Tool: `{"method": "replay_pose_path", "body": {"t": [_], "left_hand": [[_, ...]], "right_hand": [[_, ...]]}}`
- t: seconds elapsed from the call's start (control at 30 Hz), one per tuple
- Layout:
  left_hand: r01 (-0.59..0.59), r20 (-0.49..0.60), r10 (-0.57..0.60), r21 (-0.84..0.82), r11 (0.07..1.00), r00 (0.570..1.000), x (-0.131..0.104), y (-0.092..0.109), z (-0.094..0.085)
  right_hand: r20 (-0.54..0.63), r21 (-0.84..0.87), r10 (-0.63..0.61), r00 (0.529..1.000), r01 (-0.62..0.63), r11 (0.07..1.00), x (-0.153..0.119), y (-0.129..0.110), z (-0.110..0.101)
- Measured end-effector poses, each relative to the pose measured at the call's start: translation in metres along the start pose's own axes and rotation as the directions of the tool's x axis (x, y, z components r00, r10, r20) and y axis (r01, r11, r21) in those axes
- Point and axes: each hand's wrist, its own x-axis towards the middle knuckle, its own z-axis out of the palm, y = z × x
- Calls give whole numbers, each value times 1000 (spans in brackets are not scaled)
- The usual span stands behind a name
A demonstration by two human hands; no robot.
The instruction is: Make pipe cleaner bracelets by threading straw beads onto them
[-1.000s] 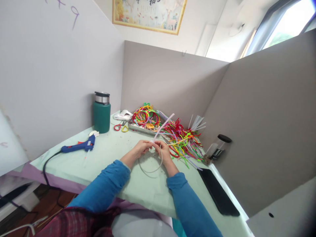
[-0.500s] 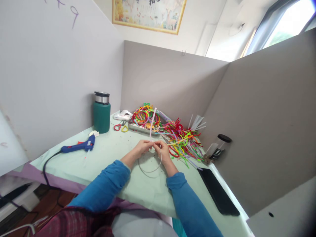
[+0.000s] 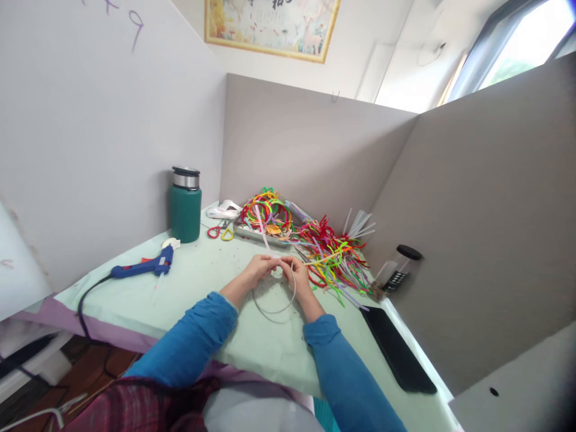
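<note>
Currently, head view: both hands are closed in a pinch, fingertips brought together above the middle of the worktop [image 3: 198,288]. Left hand [image 3: 261,267] and right hand [image 3: 296,273] grip the top of a thin pale hoop [image 3: 273,314]; its lower curve hangs toward the wearer, contact with the worktop not determinable. Pale pink strip [image 3: 261,223] rises from the meeting fingertips, leaning left; which fingers pin it cannot be told. Beyond the hands: metal tray [image 3: 258,237] bearing coloured rings; to its right, heap of multicoloured fuzzy stems [image 3: 335,249], near the right hand. Left of the tray: scissors, red and yellow handles [image 3: 227,234]. Farther left: green bottle [image 3: 185,216], upright, and blue glue gun [image 3: 143,267]. Right side: flat black slab [image 3: 398,354] lying on the worktop.
</note>
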Motion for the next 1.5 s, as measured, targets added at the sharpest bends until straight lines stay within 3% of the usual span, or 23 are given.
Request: {"method": "replay_pose_path", "body": {"t": [1.0, 1.37, 1.5], "left_hand": [[49, 146, -27, -152, 987, 989, 3, -3, -4], [90, 116, -71, -167, 982, 991, 2, 0, -2], [40, 54, -33, -134, 990, 998, 3, -3, -1]], "right_hand": [[32, -8, 17, 999, -17, 1000, -4, -10, 0], [15, -31, -27, 1000, 28, 999, -2, -3, -2], [3, -38, -30, 1000, 30, 999, -2, -3, -2]]}}
